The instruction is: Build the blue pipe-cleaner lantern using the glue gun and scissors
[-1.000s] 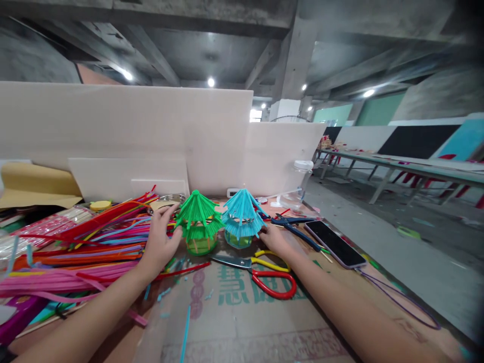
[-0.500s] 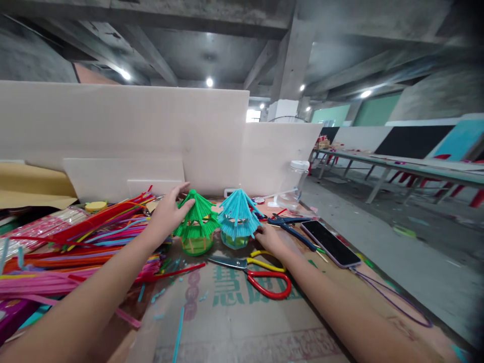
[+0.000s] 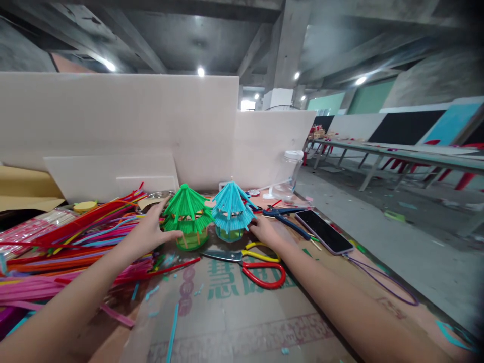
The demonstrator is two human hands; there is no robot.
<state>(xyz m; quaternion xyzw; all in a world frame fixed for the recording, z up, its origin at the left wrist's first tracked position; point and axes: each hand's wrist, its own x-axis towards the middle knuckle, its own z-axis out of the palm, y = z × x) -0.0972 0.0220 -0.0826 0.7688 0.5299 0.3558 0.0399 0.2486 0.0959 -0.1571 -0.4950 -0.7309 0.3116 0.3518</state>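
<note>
Two little model pavilions with cone-shaped roofs stand side by side on cardboard (image 3: 227, 322): a green pavilion (image 3: 188, 209) and a light blue pavilion (image 3: 232, 209). My left hand (image 3: 153, 229) is at the green one's left side, thumb stretched across the front of its lower edge and fingers apart behind the roof. At the blue one's lower right edge, my right hand (image 3: 264, 231) has its fingers bent in against it; the fingertips are partly hidden. Scissors (image 3: 242, 258) with one yellow and one red handle lie just in front of both models.
Pipe cleaners (image 3: 94, 252) in many colours heap up at left. Blue-handled pliers (image 3: 287, 219), a phone (image 3: 324, 231) with a cord, and a clear jar (image 3: 291, 174) are at right. White boards (image 3: 151, 121) stand behind. Blue scraps lie on the cardboard.
My left hand has come down from the green roof's top to its left side, with the thumb now near the base. My right hand stays by the blue pavilion. The view has shifted slightly.
</note>
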